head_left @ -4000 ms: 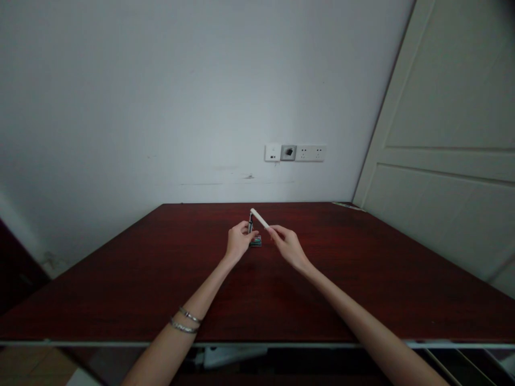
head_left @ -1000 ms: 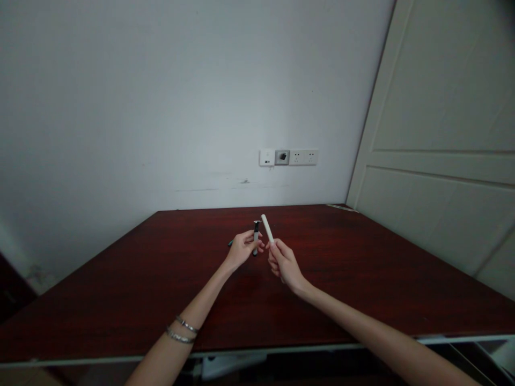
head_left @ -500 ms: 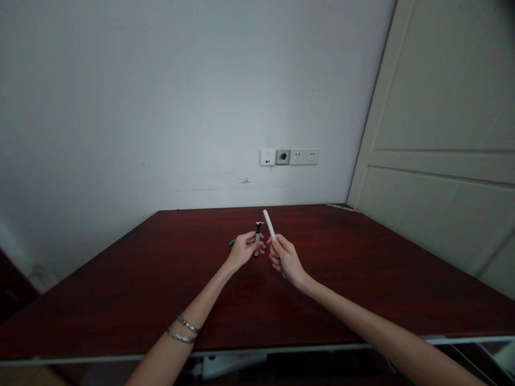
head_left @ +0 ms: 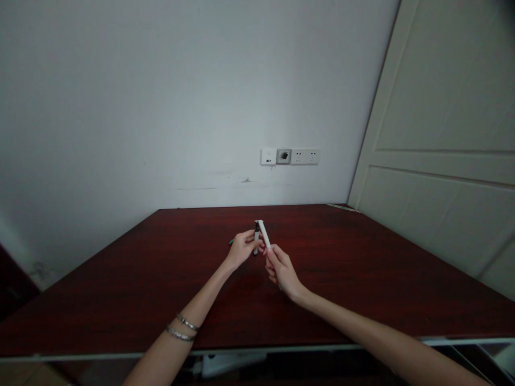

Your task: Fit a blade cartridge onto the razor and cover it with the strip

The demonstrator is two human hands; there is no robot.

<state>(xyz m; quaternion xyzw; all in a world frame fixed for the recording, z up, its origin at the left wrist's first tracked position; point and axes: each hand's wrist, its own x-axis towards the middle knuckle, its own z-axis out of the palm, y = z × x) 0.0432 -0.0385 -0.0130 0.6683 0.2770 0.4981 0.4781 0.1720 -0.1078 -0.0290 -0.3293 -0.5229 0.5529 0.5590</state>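
Observation:
My left hand point(head_left: 242, 247) pinches a small dark upright tool with a metal head point(head_left: 256, 239), held above the dark red table point(head_left: 161, 279). My right hand point(head_left: 278, 266) grips a white stick-shaped handle point(head_left: 264, 234) by its lower end, tilted up and to the left. The top of the white handle touches the head of the dark tool. A small green tip point(head_left: 230, 242) shows just left of my left hand; I cannot make out what it belongs to. Two thin bracelets point(head_left: 182, 328) sit on my left forearm.
A white wall stands behind the table with a row of sockets point(head_left: 289, 156). A pale panelled door point(head_left: 442, 161) is on the right. The table's near edge has a light strip point(head_left: 100, 355), with something white point(head_left: 233, 362) below it.
Four seconds ago a small block sat on the table under the tool; it is no longer in view. Since half a second ago my right hand lowered and tilted the white handle onto the tool's head.

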